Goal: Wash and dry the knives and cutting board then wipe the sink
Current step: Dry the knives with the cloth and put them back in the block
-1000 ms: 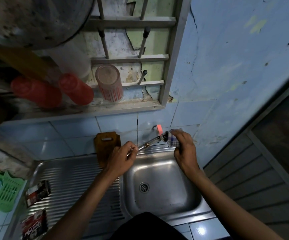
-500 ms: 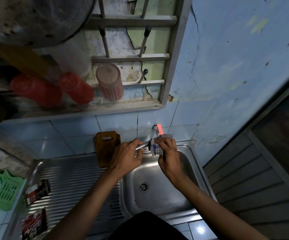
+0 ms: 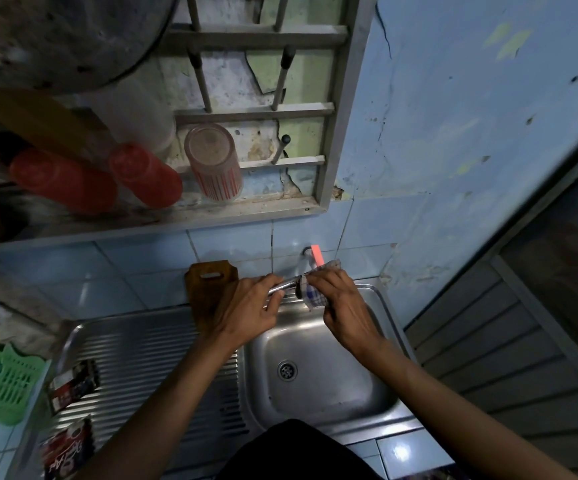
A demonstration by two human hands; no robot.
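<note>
Below the fingers [image 3: 273, 299] of both hands the sink basin [image 3: 329, 386] lay open down to its drain [image 3: 287, 370]. Just behind them the tap [image 3: 310, 263] and tiled wall [image 3: 149, 261] closed the way. Left of the fingers the cutting board [image 3: 208, 289] leaned upright against the tiles, and beyond it the ribbed drainboard [image 3: 142, 362] carried two packets [image 3: 73, 384] at its far left.

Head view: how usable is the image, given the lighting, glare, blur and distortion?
Head view: dim overall, with glare on the sink rim and the lower tile; wide-angle bending curves the rack and wall edges; the left edge smears, blurring the red cups; the hands and knife are fairly sharp.
</note>
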